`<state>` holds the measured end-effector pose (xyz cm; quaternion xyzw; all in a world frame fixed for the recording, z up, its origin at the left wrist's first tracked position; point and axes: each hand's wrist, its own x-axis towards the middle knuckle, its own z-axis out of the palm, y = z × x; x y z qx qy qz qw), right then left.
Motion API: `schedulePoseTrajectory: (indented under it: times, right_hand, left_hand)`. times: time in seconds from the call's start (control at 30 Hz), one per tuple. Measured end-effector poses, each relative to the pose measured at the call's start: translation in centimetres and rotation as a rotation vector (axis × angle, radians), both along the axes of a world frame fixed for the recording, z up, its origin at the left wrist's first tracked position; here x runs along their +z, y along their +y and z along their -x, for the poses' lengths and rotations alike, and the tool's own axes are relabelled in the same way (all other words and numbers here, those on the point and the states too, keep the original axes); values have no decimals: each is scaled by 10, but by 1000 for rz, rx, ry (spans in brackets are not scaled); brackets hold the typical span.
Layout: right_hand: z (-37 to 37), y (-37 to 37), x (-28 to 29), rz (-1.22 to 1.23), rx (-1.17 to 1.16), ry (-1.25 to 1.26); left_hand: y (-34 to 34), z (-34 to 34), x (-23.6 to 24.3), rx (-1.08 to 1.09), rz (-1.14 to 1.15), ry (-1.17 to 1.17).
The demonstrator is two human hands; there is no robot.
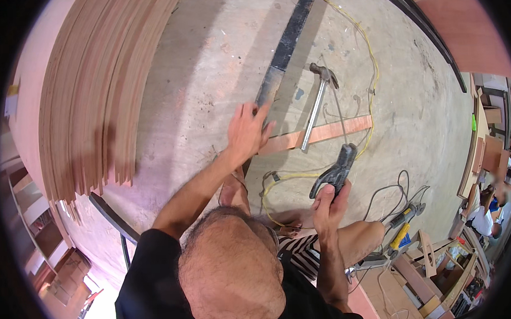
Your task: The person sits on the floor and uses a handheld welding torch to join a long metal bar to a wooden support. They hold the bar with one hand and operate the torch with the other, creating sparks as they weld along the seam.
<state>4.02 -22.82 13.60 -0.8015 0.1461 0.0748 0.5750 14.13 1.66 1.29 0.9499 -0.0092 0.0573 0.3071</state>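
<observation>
Below the hammer point(314, 113), the right hand point(330, 208) had its fingers clamped round a welding holder point(343, 163). Left of the hammer, the left hand point(247, 130) was at 1 metal bar point(289, 43), too blurred to tell if its fingers gripped.

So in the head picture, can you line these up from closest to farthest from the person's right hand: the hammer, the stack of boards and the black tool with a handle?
1. Black tool: nearest, held in the right hand.
2. Hammer: ahead of that hand, a little to its left.
3. Stack of boards: farthest, way over on the left.
</observation>
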Motion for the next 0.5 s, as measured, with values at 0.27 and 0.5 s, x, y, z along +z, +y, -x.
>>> schedulePoseTrajectory:
  times: [0.27,0.5]
  right_hand:
    - [-3,-2,-1,-47,-99,-29]
    - [-1,1,-9,-23,-89,-2]
  left_hand:
    - [-3,-103,-33,-9,-298,-47]
    - [-10,-63,-20,-29,-272,57]
